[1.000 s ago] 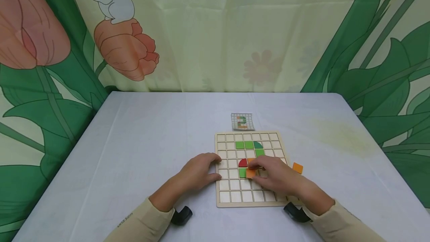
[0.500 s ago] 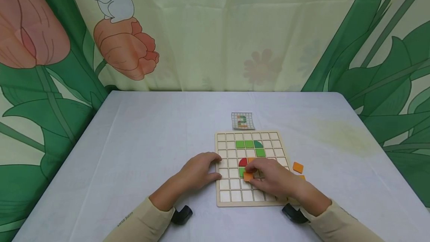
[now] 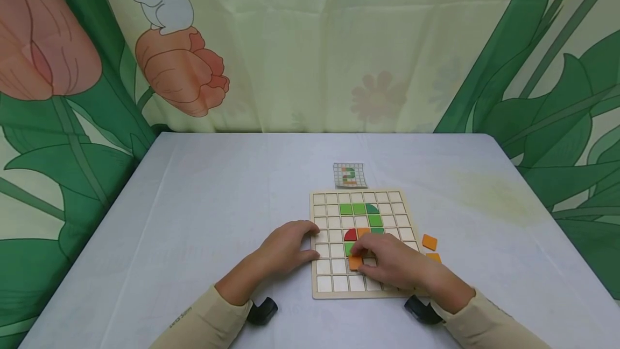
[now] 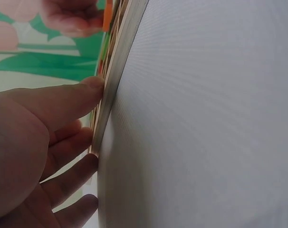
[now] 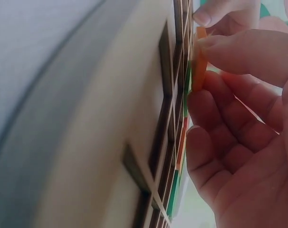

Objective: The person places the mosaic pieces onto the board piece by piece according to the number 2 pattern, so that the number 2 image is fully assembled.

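Observation:
My right hand pinches an orange square tile between thumb and fingers, low over the wooden grid board. In the right wrist view the orange tile stands edge-on close to the grid. My left hand touches the board's left edge, thumb and fingers spread along it; the left wrist view shows the thumb and fingertips at the rim. Set in the grid are green squares, a dark green quarter-circle, a red quarter-circle and an orange square. My right hand hides some cells.
Behind the board lies a small printed pattern card with a similar coloured figure. Two loose orange tiles, a farther tile and a nearer tile, lie right of the board. A printed curtain hangs behind the white-covered table.
My right hand has drawn the orange tile nearer to me and slightly left, from beside the lower green square to the cell row in front of it. The left hand stays put.

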Available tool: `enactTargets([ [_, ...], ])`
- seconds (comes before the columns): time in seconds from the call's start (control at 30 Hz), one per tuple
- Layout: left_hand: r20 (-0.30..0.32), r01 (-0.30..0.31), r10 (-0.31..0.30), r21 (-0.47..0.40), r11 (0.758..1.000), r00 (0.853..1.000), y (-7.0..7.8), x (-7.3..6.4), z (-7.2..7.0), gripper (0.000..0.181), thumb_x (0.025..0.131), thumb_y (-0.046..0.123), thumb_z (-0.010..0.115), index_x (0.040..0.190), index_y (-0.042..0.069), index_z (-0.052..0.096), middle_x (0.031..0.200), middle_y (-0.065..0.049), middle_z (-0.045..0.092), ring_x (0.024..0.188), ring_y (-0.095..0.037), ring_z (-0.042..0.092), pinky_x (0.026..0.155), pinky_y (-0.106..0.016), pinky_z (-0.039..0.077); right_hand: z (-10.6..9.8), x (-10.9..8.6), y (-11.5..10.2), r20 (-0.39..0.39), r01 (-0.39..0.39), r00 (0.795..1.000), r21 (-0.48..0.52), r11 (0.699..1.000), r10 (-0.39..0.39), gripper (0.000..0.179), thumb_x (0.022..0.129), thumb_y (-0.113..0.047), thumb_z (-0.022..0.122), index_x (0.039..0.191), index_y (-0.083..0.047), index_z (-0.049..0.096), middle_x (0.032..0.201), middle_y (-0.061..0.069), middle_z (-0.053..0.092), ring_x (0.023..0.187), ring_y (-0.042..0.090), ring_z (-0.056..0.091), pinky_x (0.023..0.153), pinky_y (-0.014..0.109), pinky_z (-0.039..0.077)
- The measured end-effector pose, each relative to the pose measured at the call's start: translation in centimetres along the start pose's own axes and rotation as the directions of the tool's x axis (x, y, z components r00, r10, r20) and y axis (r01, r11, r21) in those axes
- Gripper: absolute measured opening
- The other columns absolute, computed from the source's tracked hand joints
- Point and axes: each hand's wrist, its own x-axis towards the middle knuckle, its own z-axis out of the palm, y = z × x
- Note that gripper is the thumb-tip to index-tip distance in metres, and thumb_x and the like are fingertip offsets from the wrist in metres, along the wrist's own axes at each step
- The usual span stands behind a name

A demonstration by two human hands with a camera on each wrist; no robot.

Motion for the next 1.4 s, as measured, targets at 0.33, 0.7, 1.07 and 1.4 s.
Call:
enactTargets([
  [0.33, -0.003, -0.013, 0.013, 0.0, 1.0, 1.0, -0.1, 0.0, 0.1, 0.044, 0.088, 0.022, 0.079, 0.126, 0.007, 0.062, 0.123, -0.003, 0.065, 0.12, -0.022, 0.057, 0.102, -0.039, 0.046, 0.0, 0.1, -0.2, 0.034, -0.014, 0.999, 0.007, 1.0, 0.013, 0.017, 0.09, -0.016, 0.074, 0.106, -0.016, 0.067, 0.102, -0.015, 0.064, 0.096, 0.007, 0.06, 0.088, 0.033, 0.052],
  [0.7, -0.003, -0.007, 0.007, 0.005, 1.0, 1.0, 0.0, 0.0, 0.2, 0.045, 0.088, 0.023, 0.079, 0.126, 0.007, 0.062, 0.124, -0.004, 0.064, 0.122, -0.022, 0.057, 0.103, -0.039, 0.046, 0.1, 0.2, -0.2, 0.03, -0.055, 0.998, -0.004, 0.998, 0.055, 0.018, 0.09, -0.021, 0.076, 0.105, -0.017, 0.067, 0.1, -0.016, 0.062, 0.093, 0.007, 0.058, 0.086, 0.035, 0.051],
  [1.07, -0.007, -0.003, 0.003, 0.003, 1.0, 1.0, 0.0, 0.0, 0.2, 0.044, 0.088, 0.022, 0.079, 0.126, 0.007, 0.063, 0.124, -0.004, 0.064, 0.122, -0.022, 0.057, 0.103, -0.04, 0.046, -0.6, 0.1, 0.0, -0.011, -0.068, 0.998, -0.025, 0.997, 0.067, 0.025, 0.086, -0.021, 0.079, 0.107, -0.012, 0.069, 0.104, -0.01, 0.066, 0.094, 0.011, 0.06, 0.086, 0.035, 0.052],
  [1.4, -0.01, -0.008, 0.008, 0.009, 1.0, 1.0, -0.1, 0.0, 0.2, 0.044, 0.088, 0.023, 0.079, 0.126, 0.007, 0.062, 0.124, -0.004, 0.064, 0.122, -0.022, 0.057, 0.103, -0.039, 0.046, -2.8, -1.4, 1.1, -0.098, -0.089, 0.991, -0.003, 0.996, 0.088, 0.03, 0.086, -0.015, 0.078, 0.113, -0.009, 0.069, 0.107, -0.004, 0.068, 0.097, 0.017, 0.062, 0.084, 0.037, 0.054],
])
